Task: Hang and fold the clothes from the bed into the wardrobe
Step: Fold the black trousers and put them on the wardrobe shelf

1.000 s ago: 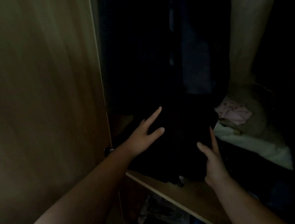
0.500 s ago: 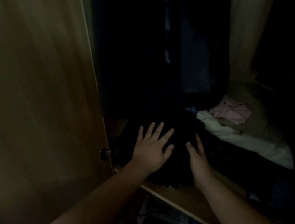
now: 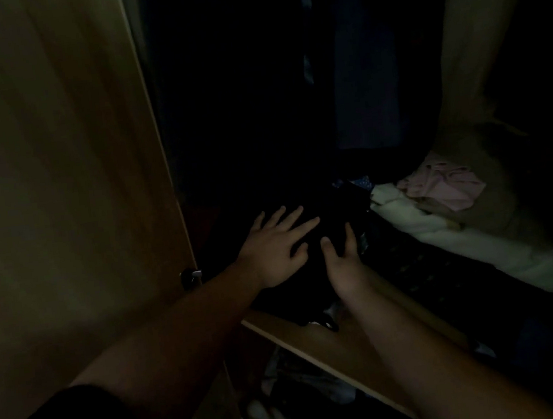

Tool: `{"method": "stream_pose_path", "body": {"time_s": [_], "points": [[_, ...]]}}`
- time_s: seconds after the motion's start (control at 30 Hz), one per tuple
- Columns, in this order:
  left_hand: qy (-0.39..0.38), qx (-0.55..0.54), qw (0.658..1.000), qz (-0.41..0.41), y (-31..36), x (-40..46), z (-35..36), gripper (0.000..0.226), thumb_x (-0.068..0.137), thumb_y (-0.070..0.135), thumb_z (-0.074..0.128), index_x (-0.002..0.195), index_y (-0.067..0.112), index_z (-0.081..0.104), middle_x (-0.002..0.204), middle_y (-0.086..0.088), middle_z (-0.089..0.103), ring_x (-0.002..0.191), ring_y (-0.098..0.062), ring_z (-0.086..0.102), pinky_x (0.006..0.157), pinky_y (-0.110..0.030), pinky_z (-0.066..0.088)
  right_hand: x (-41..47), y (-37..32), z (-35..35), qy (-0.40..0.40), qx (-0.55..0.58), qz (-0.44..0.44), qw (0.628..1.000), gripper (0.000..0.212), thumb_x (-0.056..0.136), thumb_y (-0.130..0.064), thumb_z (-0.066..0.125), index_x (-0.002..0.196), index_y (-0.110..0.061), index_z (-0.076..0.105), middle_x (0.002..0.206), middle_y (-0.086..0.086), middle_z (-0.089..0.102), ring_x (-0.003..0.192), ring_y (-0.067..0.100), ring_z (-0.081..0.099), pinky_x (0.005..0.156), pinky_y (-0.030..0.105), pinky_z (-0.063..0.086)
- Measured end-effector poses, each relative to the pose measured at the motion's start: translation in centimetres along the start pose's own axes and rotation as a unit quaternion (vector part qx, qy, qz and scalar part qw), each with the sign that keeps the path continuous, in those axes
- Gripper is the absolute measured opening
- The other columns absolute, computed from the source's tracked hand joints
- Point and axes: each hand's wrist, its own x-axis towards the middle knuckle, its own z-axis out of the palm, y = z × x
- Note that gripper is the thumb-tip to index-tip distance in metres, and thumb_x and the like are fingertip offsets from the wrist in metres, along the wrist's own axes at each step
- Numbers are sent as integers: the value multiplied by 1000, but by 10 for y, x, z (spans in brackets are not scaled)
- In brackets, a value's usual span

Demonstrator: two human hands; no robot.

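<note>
A dark folded garment [image 3: 316, 294] lies on the wardrobe shelf [image 3: 336, 350], near the shelf's left end. My left hand [image 3: 276, 247] lies flat on top of it with fingers spread. My right hand [image 3: 343, 263] presses against the garment's right side, thumb and fingers extended; the fingertips fade into the dark cloth. The scene is very dim and the garment's outline is hard to make out.
The open wardrobe door [image 3: 56, 165] stands at the left, with a small knob [image 3: 191, 276]. Dark clothes [image 3: 339, 81] hang above the shelf. A white cloth [image 3: 461, 240] and a pink one [image 3: 444, 185] lie on the shelf to the right. More items sit below the shelf.
Both hands came down onto the dark garment: the left turned palm-down and flattened on top, the right moved in to its side. The garment settled lower on the shelf.
</note>
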Motion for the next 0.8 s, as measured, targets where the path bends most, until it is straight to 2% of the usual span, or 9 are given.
{"method": "stream_pose_path", "body": {"time_s": [0.1,0.2,0.23,0.3,0.4,0.53,0.63,0.73,0.8], "points": [[-14,-27,1000,-6,-8,11,2,55,99,48,26,151,54,8,166,11,5,152,-17,5,123,-46,6,8,0,-14,27,-36,-21,999,57,102,-45,44,156,-38,24,155,7,39,135,27,45,106,33,38],[-27,-51,998,-20,-10,23,6,55,100,46,28,151,55,11,165,12,8,152,-16,8,123,-42,7,9,2,-17,103,-163,-106,976,52,101,-45,47,151,-39,34,158,11,24,140,31,36,108,34,34],[-29,-59,998,-25,-11,28,7,54,99,46,28,151,55,13,165,12,9,152,-15,9,123,-41,8,10,3,-16,101,-178,-142,968,53,100,-44,48,151,-40,35,161,9,17,144,30,29,112,36,32],[-32,-66,997,-33,-15,38,11,54,97,49,26,149,56,14,165,14,10,151,-15,11,122,-40,11,15,7,-12,47,-185,-173,966,55,100,-45,48,152,-42,31,166,3,1,151,23,13,117,33,22],[-55,-65,996,-37,-20,52,20,55,95,49,23,149,57,14,165,14,10,152,-14,9,122,-42,11,29,15,-8,0,-203,-135,970,56,102,-46,45,155,-39,26,167,0,-8,152,21,9,109,23,18],[-80,-56,994,-45,-24,74,28,57,92,51,20,148,57,19,164,15,10,152,-13,9,123,-43,7,53,19,-7,-20,-199,-97,975,55,105,-41,39,157,-31,23,167,5,-9,152,24,8,108,23,17],[-71,-45,995,-45,-26,81,32,61,88,51,17,148,55,22,164,15,12,152,-14,11,122,-44,9,65,22,-6,-32,-214,-89,972,56,106,-36,38,158,-26,22,167,7,-9,152,25,6,110,23,17],[-71,-29,996,-40,-23,77,32,58,92,47,19,150,51,21,165,12,11,152,-16,11,122,-45,8,63,24,-7,-46,-234,-81,968,57,106,-37,37,158,-29,18,166,8,-10,153,24,0,110,21,16],[-61,-14,997,-36,-17,72,27,56,96,46,20,151,50,19,165,10,11,152,-17,10,122,-46,6,58,18,-12,-54,-229,-66,970,57,105,-39,39,158,-33,18,166,7,-11,153,22,4,108,21,16]]}}
